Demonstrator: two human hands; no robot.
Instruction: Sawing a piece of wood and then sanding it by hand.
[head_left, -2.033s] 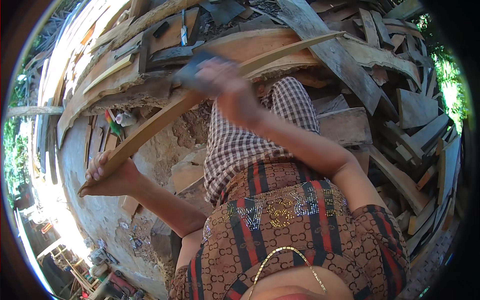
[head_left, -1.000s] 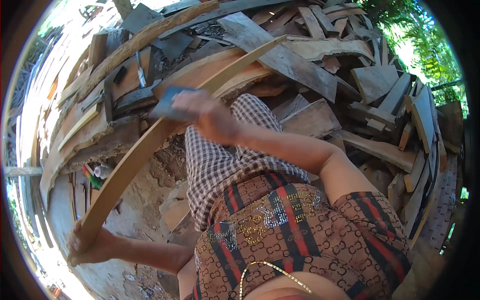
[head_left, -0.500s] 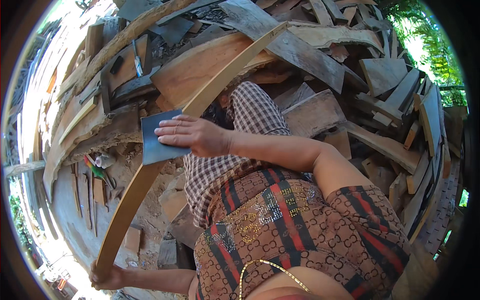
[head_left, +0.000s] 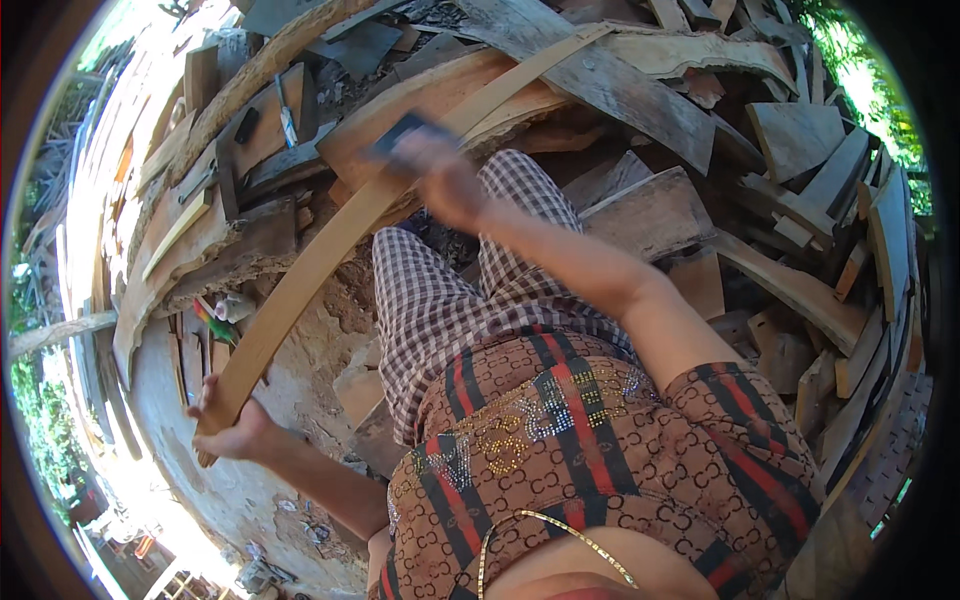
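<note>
A long, smooth, light-brown wooden plank [head_left: 310, 262] slants from the lower left up to the far wood pile. My left hand [head_left: 243, 428] is wrapped round its near end, thumb and fingers on either side. On the plank's upper half, my right hand [head_left: 448, 182] presses a dark blue-grey sheet, apparently sandpaper [head_left: 402, 138], against the wood. Motion blurs this hand, and its fingers lie over the sheet. The plank's far tip rests over a weathered grey board [head_left: 630, 105].
Offcuts and rough slabs [head_left: 650, 215] are piled ahead and to the right. A bark-edged log slab [head_left: 190, 255] lies at left. A blue-and-white tool [head_left: 287, 122] rests on wood at upper left. A small green-and-red object [head_left: 212, 322] lies near the concrete floor [head_left: 290, 410].
My right hand and the sheet have slid up and away along the plank. My left hand and the plank's near end have risen in the view.
</note>
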